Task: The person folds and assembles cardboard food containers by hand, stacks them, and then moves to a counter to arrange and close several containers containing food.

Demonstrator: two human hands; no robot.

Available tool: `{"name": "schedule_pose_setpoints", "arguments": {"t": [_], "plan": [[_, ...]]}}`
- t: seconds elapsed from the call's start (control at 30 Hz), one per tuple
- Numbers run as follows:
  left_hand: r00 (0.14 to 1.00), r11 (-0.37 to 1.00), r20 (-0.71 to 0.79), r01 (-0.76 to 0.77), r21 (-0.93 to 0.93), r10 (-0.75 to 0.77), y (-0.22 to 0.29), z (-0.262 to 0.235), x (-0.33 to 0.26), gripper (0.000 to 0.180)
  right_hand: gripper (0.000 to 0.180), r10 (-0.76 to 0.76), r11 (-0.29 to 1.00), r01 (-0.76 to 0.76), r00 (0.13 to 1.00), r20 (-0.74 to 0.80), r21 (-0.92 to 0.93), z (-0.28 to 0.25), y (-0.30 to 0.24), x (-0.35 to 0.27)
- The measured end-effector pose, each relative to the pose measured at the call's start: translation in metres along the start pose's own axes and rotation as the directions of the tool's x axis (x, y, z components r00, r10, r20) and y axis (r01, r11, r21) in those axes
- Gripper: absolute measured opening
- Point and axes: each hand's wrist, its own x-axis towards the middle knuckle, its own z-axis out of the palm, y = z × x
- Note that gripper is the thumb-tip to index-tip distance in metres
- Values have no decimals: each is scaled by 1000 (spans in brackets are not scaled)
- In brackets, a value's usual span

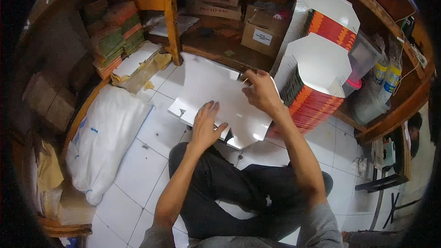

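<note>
A stack of flat, die-cut white cardboard box blanks (220, 89) with notched edges lies on the floor in front of my crossed legs. My left hand (205, 127) rests on its near left part, fingers outstretched against the white surface. Over the far right edge of the blanks is my right hand (262, 93), its fingers curled together. A small pale bit shows at those fingertips, but what they pinch is unclear. Just right of that hand stands a tall stack of nested octagonal trays (321, 62), white inside with red and orange sides.
Behind it is another stack of similar trays (328, 7). A white sack (108, 142) lies on the tiles at left. Wooden shelving (171, 18) curves around, holding a brown carton (262, 34) and green and orange bundles (115, 36). Clear plastic containers (367, 57) stand at right.
</note>
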Motion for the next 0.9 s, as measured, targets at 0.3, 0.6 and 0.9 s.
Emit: {"name": "schedule_pose_setpoints", "arguments": {"t": [0.3, 0.6, 0.9], "plan": [[846, -53, -7, -42, -998, -533, 61, -92, -1, 31, 22, -458, 864, 395, 874, -161, -311, -29, -98, -67], [867, 256, -302, -211, -943, -397, 100, -69, 14, 30, 43, -190, 980, 157, 917, -350, -122, -30, -120, -67], [898, 757, -369, -64, -650, -241, 66, -32, 5, 9, 44, 129, 986, -113, 983, -130, 119, 22, -107, -75]]}}
